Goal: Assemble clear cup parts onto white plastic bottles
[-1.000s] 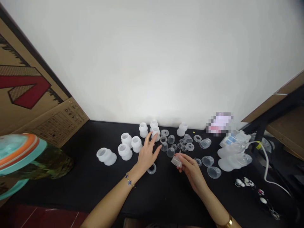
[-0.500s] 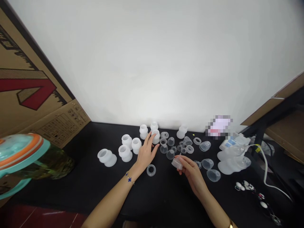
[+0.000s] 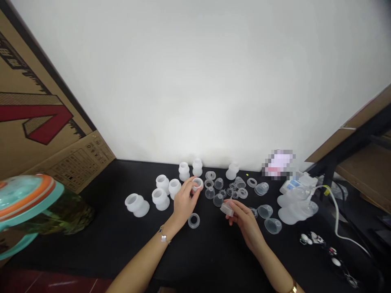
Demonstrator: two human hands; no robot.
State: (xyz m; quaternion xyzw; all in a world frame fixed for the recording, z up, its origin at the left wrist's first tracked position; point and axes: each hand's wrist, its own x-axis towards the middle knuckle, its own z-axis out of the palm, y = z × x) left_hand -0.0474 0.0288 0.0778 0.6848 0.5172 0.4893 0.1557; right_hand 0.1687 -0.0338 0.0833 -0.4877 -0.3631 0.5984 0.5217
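Note:
My left hand is curled round a white silicone bottle-shaped piece near the middle of the black table. My right hand pinches a small clear ribbed plastic cap just above the table. A clear ring lies between the two hands. More white silicone pieces stand to the left of my left hand. Several clear small cups and rings are scattered behind my right hand.
A cardboard box leans at the left, with a teal and orange lidded container in front of it. At the right sit larger clear cups, a white device with a cable and a dark shelf.
My left hand, open and reaching a second ago, has closed round the white silicone piece. My right hand stays on the clear cap.

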